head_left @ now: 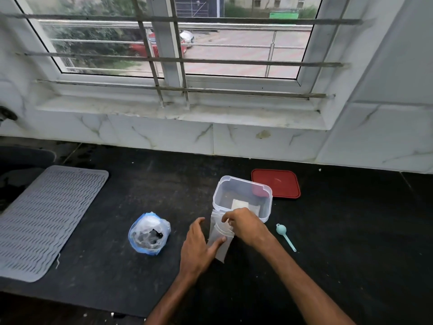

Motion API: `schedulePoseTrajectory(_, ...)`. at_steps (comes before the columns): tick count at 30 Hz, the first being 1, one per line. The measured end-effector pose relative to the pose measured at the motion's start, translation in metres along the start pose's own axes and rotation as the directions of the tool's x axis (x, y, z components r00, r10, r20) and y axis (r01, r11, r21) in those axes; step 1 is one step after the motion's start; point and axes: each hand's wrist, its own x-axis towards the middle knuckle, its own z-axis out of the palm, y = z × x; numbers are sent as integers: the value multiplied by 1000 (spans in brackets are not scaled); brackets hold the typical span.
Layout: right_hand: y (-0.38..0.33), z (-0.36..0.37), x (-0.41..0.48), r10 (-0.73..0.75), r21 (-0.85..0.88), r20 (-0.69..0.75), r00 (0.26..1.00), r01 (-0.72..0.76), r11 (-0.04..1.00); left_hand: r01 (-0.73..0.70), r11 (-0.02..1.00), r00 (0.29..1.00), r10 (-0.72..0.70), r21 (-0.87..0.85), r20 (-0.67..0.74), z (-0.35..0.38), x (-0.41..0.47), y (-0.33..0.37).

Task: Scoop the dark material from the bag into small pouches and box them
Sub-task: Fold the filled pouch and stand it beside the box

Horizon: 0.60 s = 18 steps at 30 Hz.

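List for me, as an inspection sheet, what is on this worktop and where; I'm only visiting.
Surface: dark counter, pale specks on it.
Job's things: bag of dark material, at left; clear box holding a white pouch; red lid off, behind the box; scoop lying at right; clear packet in front of the box.
Clutter: grey ridged mat at far left.
Hands: left hand presses its thumb on the clear packet; right hand pinches at its top.
Cables: nothing seen.
Surroundings: barred window, veined tiles.

No legible text or labels
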Motion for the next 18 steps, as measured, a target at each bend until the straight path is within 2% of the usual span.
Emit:
schedulePoseTrajectory(5, 8, -14, -5, 42, 86, -55, 998, -37, 996, -134, 990, 980, 140, 51, -140, -7, 8, 12)
schedulePoseTrajectory(8, 18, -24, -16, 107, 181, -172, 979, -75, 981, -247, 966, 955, 257, 80, -152, 0, 14, 29)
schedulePoseTrajectory(10, 35, -28, -25, 188, 233, -315, 930, -116, 966, -329, 939, 933, 340, 100, -122, 11, 15, 44)
schedulePoseTrajectory(13, 69, -28, -38, 364, 301, -491, 792, -238, 923, -452, 879, 882, 466, 150, -74, 31, 12, 65)
schedulePoseTrajectory(15, 95, -24, -45, 477, 301, -449, 755, -374, 877, -505, 843, 854, 519, 186, -32, 45, 7, 80)
schedulePoseTrajectory(18, 127, -11, -53, 572, 148, -280, 771, -554, 819, -509, 836, 859, 508, 207, 60, 61, -3, 92)
